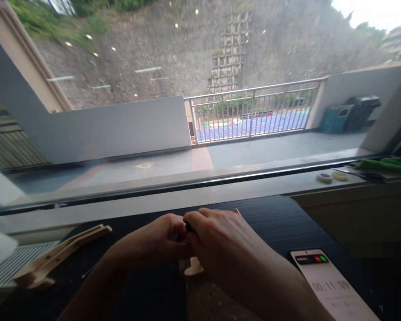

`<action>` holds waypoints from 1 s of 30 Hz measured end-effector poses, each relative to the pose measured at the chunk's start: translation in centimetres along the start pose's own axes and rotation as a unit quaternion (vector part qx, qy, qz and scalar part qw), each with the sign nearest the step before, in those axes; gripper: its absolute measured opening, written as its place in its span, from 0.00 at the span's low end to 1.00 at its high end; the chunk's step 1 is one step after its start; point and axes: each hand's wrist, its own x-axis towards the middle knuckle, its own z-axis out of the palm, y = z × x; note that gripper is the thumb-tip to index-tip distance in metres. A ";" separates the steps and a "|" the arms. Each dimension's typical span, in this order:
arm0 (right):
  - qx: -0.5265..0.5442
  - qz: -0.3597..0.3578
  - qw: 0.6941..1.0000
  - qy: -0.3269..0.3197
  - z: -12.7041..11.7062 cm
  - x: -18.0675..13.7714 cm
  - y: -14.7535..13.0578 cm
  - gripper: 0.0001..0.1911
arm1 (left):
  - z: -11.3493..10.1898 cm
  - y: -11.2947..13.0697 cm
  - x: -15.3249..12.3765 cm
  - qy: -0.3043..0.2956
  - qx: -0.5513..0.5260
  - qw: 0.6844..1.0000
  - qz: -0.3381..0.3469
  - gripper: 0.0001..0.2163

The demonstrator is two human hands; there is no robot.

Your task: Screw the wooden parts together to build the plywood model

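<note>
My left hand (163,238) and my right hand (215,236) meet above the dark table, their fingers curled together. A small black piece (189,227) shows between them, under the right fingers; its full shape is hidden. What the left fingers pinch is out of sight. Pale wood with a rounded end (194,266) lies just below the hands, partly covered by the right one. Beneath it is a flat, brownish, speckled surface (203,301), mostly in shadow. Another bit of pale wood peeks out behind my right knuckles.
A long wooden piece with forked arms (65,254) lies on the table (267,218) at left. On the right is a phone (330,285) with a timer. Tape rolls (325,178), scissors (367,176) and green cloth (386,164) sit on the windowsill (220,189), below a large window.
</note>
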 end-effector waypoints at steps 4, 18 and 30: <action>-0.006 -0.003 0.999 0.035 0.4 0.0 0.2 0.06 | 0.2 -0.9 0.3 -0.010 -0.008 1.000 0.008 0.12; -0.033 -0.007 0.999 0.010 0.0 -0.8 -0.7 0.07 | 0.8 -1.2 0.3 0.010 -0.027 1.000 0.012 0.07; 0.030 -0.040 0.999 -0.005 -1.0 -0.8 0.7 0.08 | 3.4 -0.3 -0.5 0.179 0.012 0.983 -0.047 0.07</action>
